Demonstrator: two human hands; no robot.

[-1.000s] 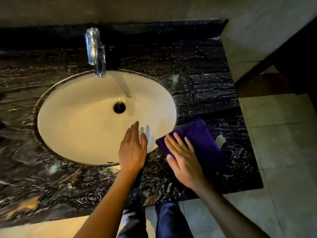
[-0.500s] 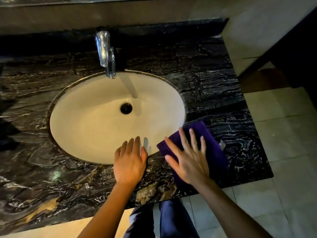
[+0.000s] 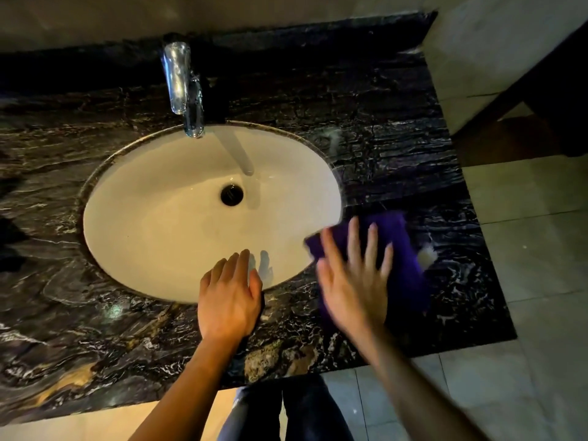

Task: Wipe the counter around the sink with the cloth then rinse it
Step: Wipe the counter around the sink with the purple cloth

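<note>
Right hand [image 3: 353, 281], grip open, fingers spread flat on purple cloth [image 3: 401, 259], right of the sink [image 3: 105, 192] on the dark marble surface [image 3: 397, 128]. Left hand [image 3: 227, 300], grip open, flat on sink's near rim.

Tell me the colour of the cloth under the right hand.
Purple cloth, seen in the head view.

No text, label, brand, number or sign can be read.
</note>
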